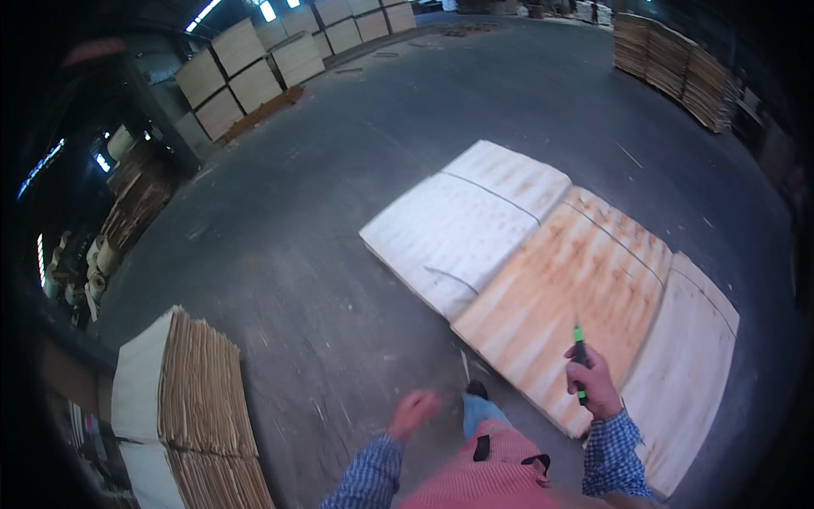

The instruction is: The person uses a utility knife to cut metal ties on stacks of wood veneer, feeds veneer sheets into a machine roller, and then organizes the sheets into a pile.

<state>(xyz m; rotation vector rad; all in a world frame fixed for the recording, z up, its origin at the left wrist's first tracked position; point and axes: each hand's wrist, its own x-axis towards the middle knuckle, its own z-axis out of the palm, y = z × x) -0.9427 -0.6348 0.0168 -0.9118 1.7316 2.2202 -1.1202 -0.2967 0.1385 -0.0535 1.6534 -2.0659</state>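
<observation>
My right hand (596, 386) is closed around a black and green utility knife (580, 365), its blade end pointing away from me. It hovers over the middle stack of wood veneer sheets (566, 280), which has brown streaks. A paler veneer stack (483, 208) lies against its left side, and another light stack (691, 356) against its right. Thin dark straps (487, 193) run across their far part; a loose strap end (451, 277) curls on the left stack. My left hand (415, 412) hangs over the floor, away from the stacks, its fingers blurred.
A tall bundle of veneer sheets (208, 390) stands at the near left. Pale stacked blocks of boards (254, 85) line the far left, and another veneer pile (674, 68) is at the far right. Thin scraps lie on the grey floor (297, 212). My shoe (477, 389) is beside the middle stack.
</observation>
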